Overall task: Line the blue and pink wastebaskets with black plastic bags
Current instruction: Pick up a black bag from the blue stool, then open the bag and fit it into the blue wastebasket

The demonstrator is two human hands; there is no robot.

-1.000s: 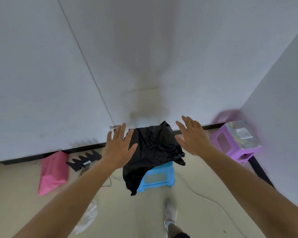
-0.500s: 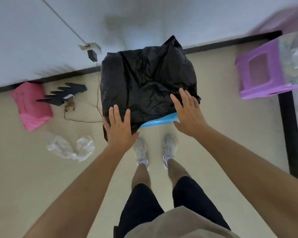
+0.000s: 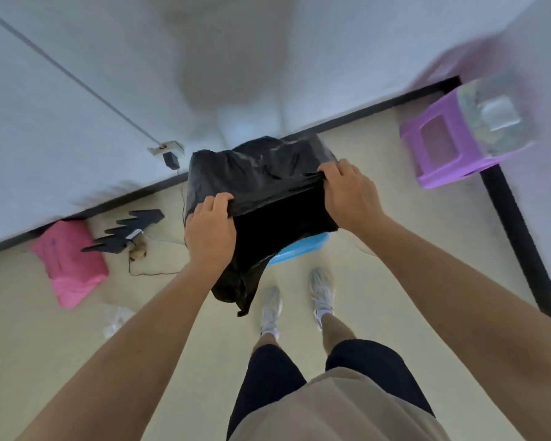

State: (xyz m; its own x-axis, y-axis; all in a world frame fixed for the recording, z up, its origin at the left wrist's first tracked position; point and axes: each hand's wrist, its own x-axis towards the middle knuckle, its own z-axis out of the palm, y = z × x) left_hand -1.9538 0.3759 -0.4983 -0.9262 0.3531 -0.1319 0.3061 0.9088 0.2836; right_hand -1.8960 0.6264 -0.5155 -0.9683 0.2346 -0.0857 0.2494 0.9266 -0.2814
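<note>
A black plastic bag (image 3: 261, 176) lies draped over the blue wastebasket (image 3: 303, 248), of which only a strip of rim shows below the bag. My left hand (image 3: 209, 230) grips the bag's edge on the left side. On the right, my right hand (image 3: 347, 192) is clenched on the same edge, and the plastic is stretched taut between the two hands. A loose tail of the bag hangs down toward my feet. The pink wastebasket (image 3: 69, 259) lies on its side on the floor at the left, near the wall.
A purple plastic stool (image 3: 449, 144) with a shiny packet on it stands at the right, by the corner. Black jagged pieces (image 3: 128, 229) and a thin cable lie left of the bag. Crumpled clear plastic (image 3: 116, 318) is on the floor. My feet (image 3: 296, 300) stand just before the basket.
Both hands went from flat and open above the bag to closed on its edge, pulling it taut. The view tilted down and I stepped closer to the basket.
</note>
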